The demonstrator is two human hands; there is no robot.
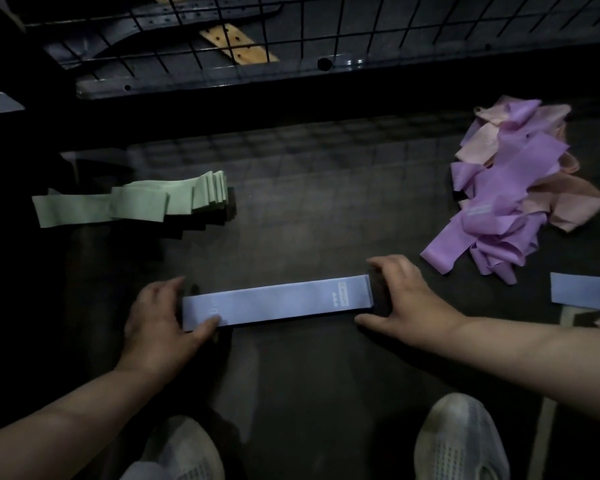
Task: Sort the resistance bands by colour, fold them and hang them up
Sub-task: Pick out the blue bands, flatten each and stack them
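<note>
A blue resistance band (pixel 278 301) lies flat and stretched left to right on the dark floor in front of me. My left hand (pixel 156 320) holds its left end, thumb on top of the band and fingers curled round the end. My right hand (pixel 402 299) brackets the right end, with the index finger at the far edge and the thumb at the near edge. A fanned stack of folded green bands (pixel 136 202) lies at the left, with black bands (pixel 201 220) under it. A loose pile of purple and pink bands (pixel 510 188) sits at the right.
A second blue band (pixel 582 292) pokes in at the right edge. A black wire grid panel (pixel 291 29) runs across the top, above a dark ledge. My two pale shoes (pixel 461 441) (pixel 184 452) are at the bottom.
</note>
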